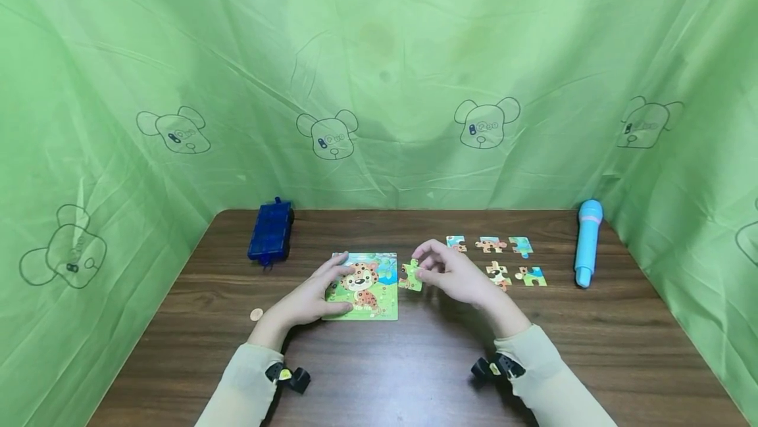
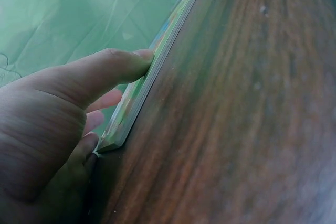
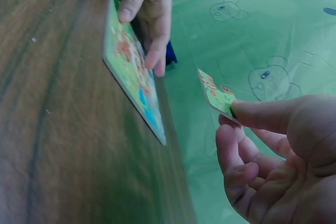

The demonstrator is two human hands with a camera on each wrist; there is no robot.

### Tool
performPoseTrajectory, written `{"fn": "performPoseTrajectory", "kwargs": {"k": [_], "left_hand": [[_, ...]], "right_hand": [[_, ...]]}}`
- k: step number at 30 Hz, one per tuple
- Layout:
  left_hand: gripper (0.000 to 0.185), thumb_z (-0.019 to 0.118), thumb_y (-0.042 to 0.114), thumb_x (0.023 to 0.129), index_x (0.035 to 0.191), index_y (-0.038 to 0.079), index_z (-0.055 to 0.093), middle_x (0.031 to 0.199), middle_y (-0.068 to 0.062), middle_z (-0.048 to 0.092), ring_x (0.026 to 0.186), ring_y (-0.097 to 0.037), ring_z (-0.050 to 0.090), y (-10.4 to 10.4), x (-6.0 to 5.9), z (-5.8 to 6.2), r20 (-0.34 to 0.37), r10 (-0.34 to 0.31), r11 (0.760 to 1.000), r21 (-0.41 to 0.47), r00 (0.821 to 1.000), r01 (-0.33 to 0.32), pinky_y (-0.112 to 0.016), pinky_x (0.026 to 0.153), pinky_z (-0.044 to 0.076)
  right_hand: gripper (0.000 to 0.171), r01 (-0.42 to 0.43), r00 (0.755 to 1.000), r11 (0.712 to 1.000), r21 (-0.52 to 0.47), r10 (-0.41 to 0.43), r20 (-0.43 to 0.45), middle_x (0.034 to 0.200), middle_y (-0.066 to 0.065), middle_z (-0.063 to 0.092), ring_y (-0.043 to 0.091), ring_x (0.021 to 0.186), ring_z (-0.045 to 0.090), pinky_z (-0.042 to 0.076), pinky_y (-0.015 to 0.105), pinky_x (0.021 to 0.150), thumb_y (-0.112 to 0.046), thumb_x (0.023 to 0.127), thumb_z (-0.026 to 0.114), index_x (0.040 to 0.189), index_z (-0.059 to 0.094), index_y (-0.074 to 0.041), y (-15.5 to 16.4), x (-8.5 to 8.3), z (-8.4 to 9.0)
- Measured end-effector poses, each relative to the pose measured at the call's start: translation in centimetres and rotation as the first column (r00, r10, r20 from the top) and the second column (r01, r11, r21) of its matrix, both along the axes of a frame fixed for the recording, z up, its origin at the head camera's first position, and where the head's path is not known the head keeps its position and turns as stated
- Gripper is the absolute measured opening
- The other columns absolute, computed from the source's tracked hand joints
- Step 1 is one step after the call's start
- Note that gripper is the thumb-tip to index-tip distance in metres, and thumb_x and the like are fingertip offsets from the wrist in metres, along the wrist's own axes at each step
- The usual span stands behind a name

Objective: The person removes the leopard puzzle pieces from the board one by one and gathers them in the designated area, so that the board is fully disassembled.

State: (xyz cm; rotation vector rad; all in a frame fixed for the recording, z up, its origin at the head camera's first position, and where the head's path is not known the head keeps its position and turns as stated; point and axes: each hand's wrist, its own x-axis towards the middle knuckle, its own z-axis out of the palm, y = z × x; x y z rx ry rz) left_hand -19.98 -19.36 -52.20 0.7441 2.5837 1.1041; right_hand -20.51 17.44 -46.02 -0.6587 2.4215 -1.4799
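Observation:
A square board (image 1: 379,305) with a spotted leopard cub picture lies on the table. My left hand (image 1: 310,295) rests across its left side, fingers and thumb spread over the picture; in the left wrist view the thumb (image 2: 118,69) touches the face near the edge. Just right of the board, my right hand (image 1: 453,276) pinches a green puzzle piece (image 1: 410,277) with orange patches between thumb and fingertips. In the right wrist view this piece (image 3: 214,94) is held tilted, apart from the board (image 3: 118,51).
Several loose puzzle pieces (image 1: 521,246) lie in two rows to the right. A blue toy microphone (image 1: 587,243) is at the far right. At the back left sits a dark blue compartment box (image 1: 270,233). A small round wooden disc (image 1: 256,314) lies near the left wrist. Green cloth (image 1: 391,85) encloses the table.

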Motion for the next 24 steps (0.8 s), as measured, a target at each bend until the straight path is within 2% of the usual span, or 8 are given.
{"fn": "performPoseTrajectory", "kwargs": {"k": [5, 11, 18, 24], "left_hand": [[0.081, 0.087, 0.041, 0.095, 0.162, 0.013, 0.052, 0.183, -0.006, 0.015, 0.169, -0.035, 0.006, 0.2, 0.1, -0.1, 0.011, 0.023, 1.000, 0.003, 1.000, -0.023, -0.070, 0.127, 0.024], [0.088, 0.089, 0.044, 0.093, 0.165, 0.015, 0.046, 0.184, -0.007, 0.013, 0.169, -0.037, 0.010, 0.3, 0.1, -0.1, 0.008, 0.052, 0.999, -0.009, 0.999, -0.052, -0.071, 0.126, 0.027], [0.093, 0.088, 0.046, 0.093, 0.167, 0.012, 0.042, 0.183, -0.007, 0.015, 0.168, -0.036, 0.013, 0.0, 0.0, -0.1, 0.000, 0.053, 0.998, -0.024, 0.999, -0.053, -0.068, 0.127, 0.028], [0.093, 0.082, 0.052, 0.097, 0.169, 0.011, 0.040, 0.183, -0.007, 0.017, 0.167, -0.035, 0.018, -0.2, -0.1, 0.1, -0.021, 0.055, 0.998, -0.043, 0.998, -0.056, -0.068, 0.126, 0.030]], "right_hand": [[0.028, -0.022, 0.999, 0.998, 0.052, 0.024, -0.037, 0.100, 0.003, 0.075, 0.026, 0.090, 0.070, 0.055, 0.033, 0.076, -0.015, 0.105, 0.075, 0.131, 0.067, -0.009, 2.3, 0.1, 0.6], [0.029, 0.010, 0.998, 0.997, 0.078, -0.005, -0.060, 0.102, 0.003, 0.075, 0.021, 0.092, 0.070, 0.054, 0.031, 0.079, -0.014, 0.105, 0.075, 0.133, 0.067, -0.009, 6.5, 0.6, 1.2], [0.031, 0.075, 0.997, 0.995, 0.066, -0.074, -0.026, 0.102, 0.008, 0.074, 0.032, 0.081, 0.070, 0.056, 0.033, 0.065, -0.014, 0.106, 0.075, 0.134, 0.066, -0.008, 11.4, 1.0, 1.7], [0.033, 0.112, 0.993, 0.990, 0.084, -0.109, -0.040, 0.102, 0.008, 0.075, 0.028, 0.083, 0.071, 0.057, 0.033, 0.065, -0.016, 0.106, 0.075, 0.136, 0.066, -0.008, 15.0, 1.6, 1.6]]}}
